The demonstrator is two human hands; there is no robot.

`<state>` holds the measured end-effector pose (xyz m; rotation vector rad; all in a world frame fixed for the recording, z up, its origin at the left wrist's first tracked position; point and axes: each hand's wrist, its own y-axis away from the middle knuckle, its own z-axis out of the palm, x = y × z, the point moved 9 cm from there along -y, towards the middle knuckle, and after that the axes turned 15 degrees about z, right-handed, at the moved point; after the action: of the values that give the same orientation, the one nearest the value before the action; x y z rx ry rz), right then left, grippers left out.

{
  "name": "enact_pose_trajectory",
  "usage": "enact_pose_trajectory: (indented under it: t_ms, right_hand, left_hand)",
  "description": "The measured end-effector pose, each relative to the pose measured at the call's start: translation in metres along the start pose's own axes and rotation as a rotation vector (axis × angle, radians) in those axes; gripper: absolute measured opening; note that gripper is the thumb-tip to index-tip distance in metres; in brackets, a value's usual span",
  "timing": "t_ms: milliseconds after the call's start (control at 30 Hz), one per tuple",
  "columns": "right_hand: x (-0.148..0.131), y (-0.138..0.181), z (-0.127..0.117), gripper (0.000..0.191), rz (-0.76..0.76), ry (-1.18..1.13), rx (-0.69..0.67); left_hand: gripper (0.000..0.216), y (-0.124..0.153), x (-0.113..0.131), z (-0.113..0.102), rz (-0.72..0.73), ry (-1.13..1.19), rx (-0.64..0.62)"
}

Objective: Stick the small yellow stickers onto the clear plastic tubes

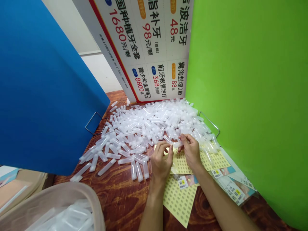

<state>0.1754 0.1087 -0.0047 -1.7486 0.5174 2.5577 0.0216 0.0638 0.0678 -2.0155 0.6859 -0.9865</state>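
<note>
My right hand (191,150) grips a small translucent plastic tube (177,144) between thumb and fingers, above a yellow sticker sheet (179,162). Close on its left, my left hand (162,158) has its fingers curled and thumb and forefinger drawn together; whatever they pinch, if anything, is too small to make out. Rows of small round stickers cover the sheet. Another yellow sticker sheet (181,199) lies nearer to me, partly beneath the first. Just beyond my hands spreads a large heap of the same tubes (154,118), many with white caps.
A plastic tub (96,205) with more tubes stands front left. Blue (53,89) and green (245,89) panels flank the wooden table (120,199), with a printed price board (154,57) behind. Wire feet (90,125) stick out near the heap. Labelled packets (237,189) lie at right.
</note>
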Motion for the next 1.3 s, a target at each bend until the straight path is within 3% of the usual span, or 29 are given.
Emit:
enact_pose_trajectory:
  t_ms: [333,500,600,733,1300]
  right_hand:
    - [0.001,-0.001,-0.001,0.045,0.021,0.01,0.004]
    - [-0.003,0.001,0.001,0.034,0.014,-0.034,-0.053]
    - [-0.005,0.003,0.005,0.02,0.036,-0.071,-0.139]
    - [-0.003,0.004,0.009,0.022,0.093,-0.1,-0.203]
    - [-0.005,0.002,0.012,0.019,0.077,-0.099,-0.221]
  left_hand:
    - [0.007,-0.001,0.007,0.006,0.063,-0.024,-0.053]
    - [0.008,-0.001,0.007,0.006,0.068,-0.02,-0.054]
    - [0.008,-0.001,0.004,0.004,0.035,-0.008,-0.04]
    - [0.008,0.0,-0.001,0.0,-0.009,0.005,0.004]
    - [0.007,0.0,-0.002,-0.006,-0.019,-0.032,0.072]
